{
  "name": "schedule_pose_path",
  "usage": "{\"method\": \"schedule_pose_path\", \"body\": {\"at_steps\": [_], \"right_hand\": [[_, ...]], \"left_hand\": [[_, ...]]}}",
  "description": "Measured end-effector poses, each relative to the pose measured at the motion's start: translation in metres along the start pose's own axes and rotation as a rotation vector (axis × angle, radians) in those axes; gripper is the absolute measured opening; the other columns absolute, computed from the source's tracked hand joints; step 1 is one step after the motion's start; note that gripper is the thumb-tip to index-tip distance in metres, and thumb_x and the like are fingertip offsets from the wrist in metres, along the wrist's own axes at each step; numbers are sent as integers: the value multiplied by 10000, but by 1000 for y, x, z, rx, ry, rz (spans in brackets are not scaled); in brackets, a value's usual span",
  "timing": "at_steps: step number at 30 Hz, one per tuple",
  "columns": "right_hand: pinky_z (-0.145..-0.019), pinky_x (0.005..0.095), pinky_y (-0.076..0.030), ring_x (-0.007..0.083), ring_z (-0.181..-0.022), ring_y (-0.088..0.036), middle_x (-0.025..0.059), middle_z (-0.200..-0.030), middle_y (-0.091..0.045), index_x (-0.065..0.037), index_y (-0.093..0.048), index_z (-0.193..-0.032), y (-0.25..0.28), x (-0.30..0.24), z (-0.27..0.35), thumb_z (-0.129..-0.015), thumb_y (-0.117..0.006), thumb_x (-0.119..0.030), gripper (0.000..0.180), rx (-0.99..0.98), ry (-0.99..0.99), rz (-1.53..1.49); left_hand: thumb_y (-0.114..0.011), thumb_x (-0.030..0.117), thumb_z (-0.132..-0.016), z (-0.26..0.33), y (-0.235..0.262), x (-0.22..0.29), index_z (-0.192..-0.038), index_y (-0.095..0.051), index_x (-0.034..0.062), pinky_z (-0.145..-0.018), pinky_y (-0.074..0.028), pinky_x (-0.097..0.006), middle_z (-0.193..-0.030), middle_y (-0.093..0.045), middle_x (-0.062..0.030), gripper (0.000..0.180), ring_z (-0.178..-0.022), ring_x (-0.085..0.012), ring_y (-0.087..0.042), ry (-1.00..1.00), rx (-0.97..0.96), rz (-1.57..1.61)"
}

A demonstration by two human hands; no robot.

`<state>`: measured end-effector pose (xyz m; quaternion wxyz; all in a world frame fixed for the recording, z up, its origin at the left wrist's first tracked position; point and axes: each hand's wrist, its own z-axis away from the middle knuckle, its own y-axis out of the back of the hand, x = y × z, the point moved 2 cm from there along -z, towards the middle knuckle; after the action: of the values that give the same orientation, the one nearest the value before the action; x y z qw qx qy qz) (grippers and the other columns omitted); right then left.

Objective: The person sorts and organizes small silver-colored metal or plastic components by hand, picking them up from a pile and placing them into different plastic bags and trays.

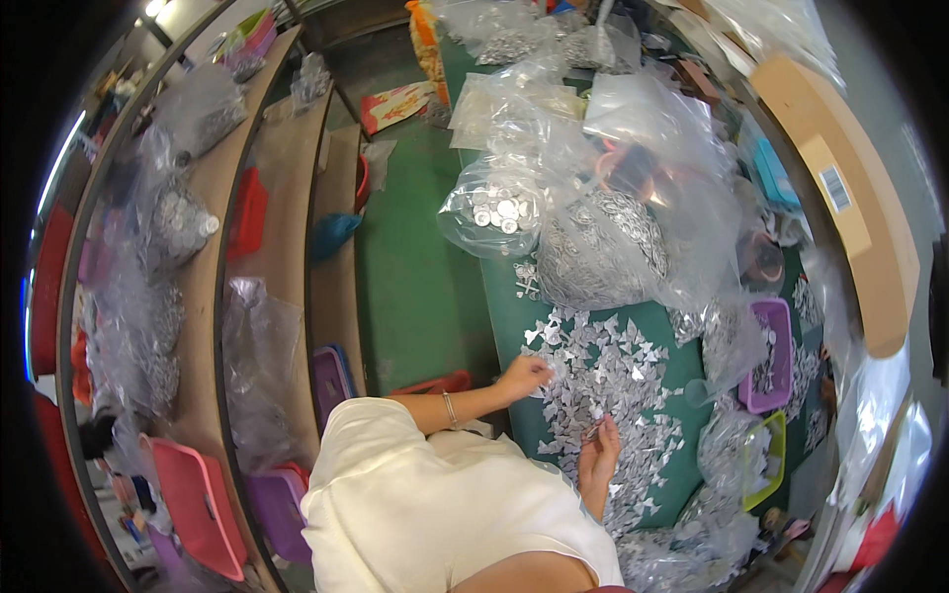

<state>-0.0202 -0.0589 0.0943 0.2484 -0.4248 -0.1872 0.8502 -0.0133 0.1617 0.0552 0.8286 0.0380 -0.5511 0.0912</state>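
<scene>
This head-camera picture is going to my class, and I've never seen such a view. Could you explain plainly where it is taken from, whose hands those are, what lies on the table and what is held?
It is taken by a wide fisheye camera worn on a person's head, looking down, so straight edges bend near the rim. No machine is involved, only two bare hands. The left hand, a bracelet on its wrist, reaches onto a green table and touches a heap of small silvery pieces. The right hand holds a few such pieces between its fingers. Behind the heap lie clear plastic bags with more metal parts; a purple tray sits to the right. Wooden shelves run along the left.
</scene>
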Motion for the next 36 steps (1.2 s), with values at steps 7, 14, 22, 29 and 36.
{"method": "schedule_pose_path", "body": {"at_steps": [7, 14, 22, 29, 36], "right_hand": [[-655, 282, -415, 131, -706, -514, 27, -841, -550, -24, -515, -1117, -9, 5, -7, -850, -553, -56, 271, -23, -166, 94], [-679, 274, -397, 141, -737, -496, 26, -855, -547, -22, -493, -1163, -17, 10, -13, -842, -567, -67, 333, 72, -186, 40], [-513, 236, -396, 92, -593, -470, 10, -742, -524, -9, -539, -1100, 50, 20, -3, -880, -510, -55, 227, 312, -36, 248], [-891, 373, -409, 295, -1034, -509, 160, -1111, -516, -28, -532, -1156, 49, 2, -24, -766, -406, 106, 431, 445, 798, 1416], [-1017, 486, -268, 359, -1241, -317, 113, -1317, -398, -82, -497, -1217, 31, 8, -54, -649, -467, 127, 606, 102, 688, 1782]], "left_hand": [[-559, 184, -856, -44, 81, 20, -772, -598, 66, -326, -270, -219, -613, -538, 8, 150, -392, -56, -365, 181, 444, 257], [-551, 203, -859, -150, 147, 79, -889, -584, 55, -351, -325, -225, -611, -523, 3, 154, -429, -66, -400, 42, 608, 255], [-526, 112, -866, -49, 32, 27, -1025, -561, 23, -567, -419, -254, -657, -530, -9, 186, -587, -96, -468, -274, 412, -257], [-561, 102, -845, -5, -32, -19, -968, -587, 21, -586, -443, -293, -663, -543, -80, 150, -611, -190, -553, -223, -177, -659], [-688, 90, -705, -20, -33, -26, -951, -576, 59, -598, -398, -367, -751, -490, -107, 271, -681, -281, -489, -650, -83, -875]]}}
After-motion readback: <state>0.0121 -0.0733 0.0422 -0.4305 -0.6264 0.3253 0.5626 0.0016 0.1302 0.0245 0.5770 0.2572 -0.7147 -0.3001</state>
